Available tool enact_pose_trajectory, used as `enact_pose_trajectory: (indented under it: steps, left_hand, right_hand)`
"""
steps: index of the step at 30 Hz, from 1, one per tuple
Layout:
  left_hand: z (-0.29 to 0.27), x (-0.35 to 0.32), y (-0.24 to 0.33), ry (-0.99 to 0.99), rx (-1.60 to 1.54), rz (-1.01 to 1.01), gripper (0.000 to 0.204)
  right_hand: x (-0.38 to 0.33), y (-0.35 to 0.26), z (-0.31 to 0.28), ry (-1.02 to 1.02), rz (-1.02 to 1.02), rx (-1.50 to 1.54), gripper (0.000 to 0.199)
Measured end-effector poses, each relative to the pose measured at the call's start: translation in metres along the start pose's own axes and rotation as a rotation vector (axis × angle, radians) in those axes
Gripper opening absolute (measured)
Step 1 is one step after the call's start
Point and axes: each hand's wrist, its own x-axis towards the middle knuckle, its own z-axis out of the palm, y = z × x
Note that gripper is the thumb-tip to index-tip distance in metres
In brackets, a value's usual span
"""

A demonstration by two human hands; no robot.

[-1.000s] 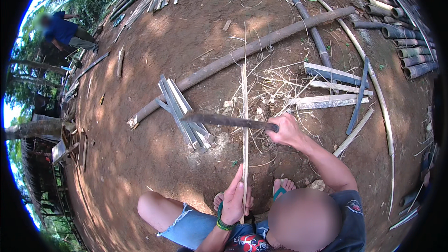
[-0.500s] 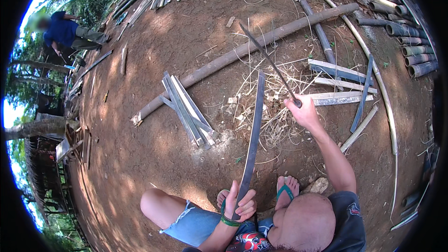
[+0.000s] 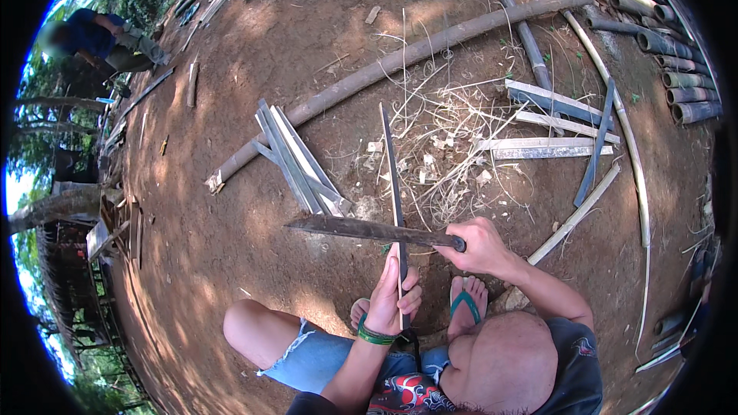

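Note:
My left hand [image 3: 390,292] is closed around the lower part of a long, narrow bamboo strip [image 3: 391,161], which points up and away from me, its dark edge turned partly to the right. In my right hand [image 3: 483,247] is the handle of a machete [image 3: 350,228]. Its broad, dark blade points left and crosses the strip just above my left fingers. Whether the edge touches the strip I cannot tell. Beyond both hands lies a heap of pale curled shavings [image 3: 450,146]. A bundle of split bamboo strips [image 3: 296,161] rests on the ground to the left.
A long wooden pole [image 3: 415,52] crosses the dirt beyond the shavings. More split strips [image 3: 553,152] lie to the right, and cut bamboo poles [image 3: 688,81] are stacked at the far right. My sandalled foot [image 3: 467,301] is below the machete. Another person [image 3: 104,38] bends over at far left.
The machete has come down and swung left, from pointing away to lying across the strip. The strip has turned in my left hand and now shows a narrower side. The other person bends lower.

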Motion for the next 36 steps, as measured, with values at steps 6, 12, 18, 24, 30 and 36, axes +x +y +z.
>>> enact_pose_trajectory:
  steps: [6,12,18,24,30,36]
  left_hand:
    - [0.024,0.012,0.001,0.226,0.647,0.280,0.053]
    - [0.035,0.008,-0.005,0.215,0.935,0.441,0.052]
    - [0.035,-0.012,-0.013,0.212,1.219,0.507,0.049]
    - [0.027,-0.059,-0.040,0.208,1.193,0.330,0.050]
    - [0.010,-0.070,-0.035,0.020,0.675,0.107,0.057]
    - [-0.022,-0.044,-0.009,-0.140,0.074,0.015,0.043]
  right_hand:
    - [-0.006,-0.013,0.016,-0.119,0.001,0.022,0.023]
    - [-0.007,-0.007,0.023,-0.068,-0.020,0.007,0.018]
    - [0.011,0.006,0.012,0.001,0.028,-0.001,0.018]
    - [0.066,0.062,-0.036,0.120,0.245,-0.114,0.018]
    - [0.113,0.085,-0.099,0.466,0.286,-0.232,0.031]
    - [0.024,-0.009,-0.029,0.022,0.270,0.414,0.037]
